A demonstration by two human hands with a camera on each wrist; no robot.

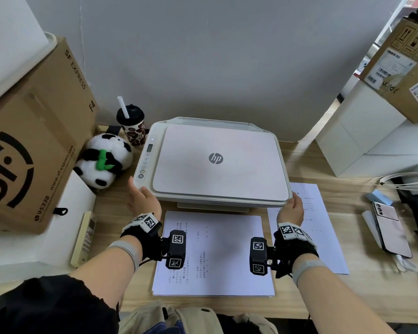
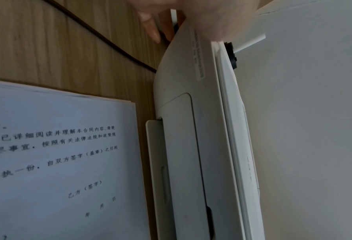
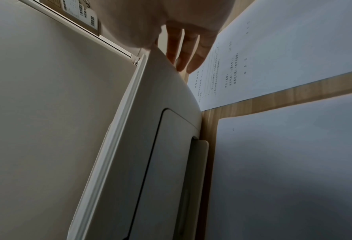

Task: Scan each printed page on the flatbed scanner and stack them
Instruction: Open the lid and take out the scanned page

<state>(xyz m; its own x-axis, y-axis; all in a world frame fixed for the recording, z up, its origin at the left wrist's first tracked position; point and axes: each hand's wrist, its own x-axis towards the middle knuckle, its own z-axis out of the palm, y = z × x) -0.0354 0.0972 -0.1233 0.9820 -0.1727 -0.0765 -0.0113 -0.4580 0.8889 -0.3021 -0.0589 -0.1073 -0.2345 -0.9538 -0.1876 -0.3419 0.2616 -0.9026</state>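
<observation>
A white HP flatbed scanner [image 1: 217, 165] sits mid-desk with its lid down. My left hand [image 1: 143, 198] is at its front-left corner, fingers [image 2: 150, 27] straight along the scanner's [image 2: 181, 129] left side. My right hand [image 1: 291, 208] clasps the front-right corner, thumb side on top and fingers [image 3: 183, 53] down the scanner's [image 3: 150, 113] right side. A stack of printed pages [image 1: 215, 256] lies face up in front of the scanner, between my wrists; its edges also show in the wrist views [image 2: 58, 162] [image 3: 294, 170]. A single printed page [image 1: 323, 237] [image 3: 283, 56] lies to the right, partly under my right hand.
A large SF Express carton [image 1: 34, 141], a panda plush [image 1: 104, 160], a lidded cup with straw [image 1: 130, 126] and a remote [image 1: 85, 239] crowd the left. A phone [image 1: 391, 232], white cables [image 1: 405, 179] and white boxes [image 1: 372, 136] are on the right.
</observation>
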